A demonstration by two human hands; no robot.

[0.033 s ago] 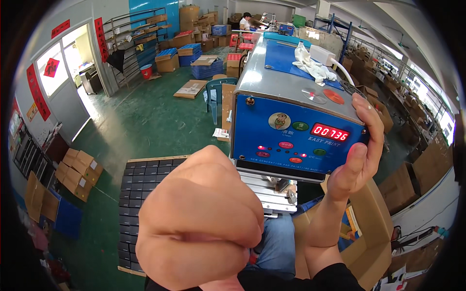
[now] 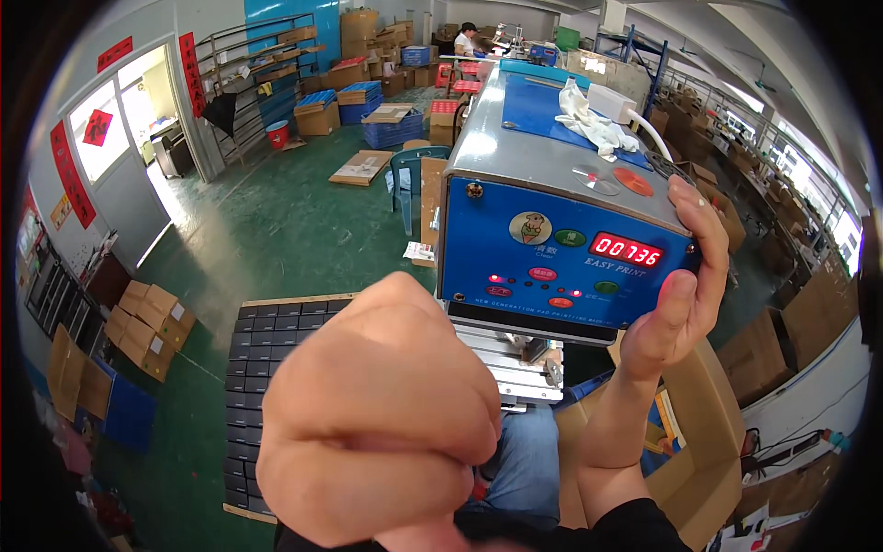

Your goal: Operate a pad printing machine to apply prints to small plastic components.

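Observation:
My left hand (image 2: pixel 377 414) is very large and close, curled into a fist. What it holds, if anything, is hidden. Directly ahead stands a pad printing machine (image 2: pixel 543 207) with a blue front panel, coloured oval buttons and a lit red display (image 2: pixel 625 248). My right hand (image 2: pixel 685 285) is at the panel's right edge. Its fingers stretch up along that side and the thumb stands apart in front of the panel. Beneath the panel, a metal bed with rails (image 2: pixel 515 363) shows partly. Behind my left hand, many small dark boxes (image 2: pixel 248 386) lie in rows on a board.
An open cardboard carton (image 2: pixel 708 460) stands at the lower right. White cloth (image 2: pixel 593 120) and two discs (image 2: pixel 630 181) lie on the machine. Beyond are a green chair (image 2: pixel 409 175), blue crates (image 2: pixel 391 133), shelving (image 2: pixel 248 83) and a seated person (image 2: pixel 466 41). Cartons (image 2: pixel 152 317) sit at left.
My left fist has shifted very slightly. My right hand and the machine look the same.

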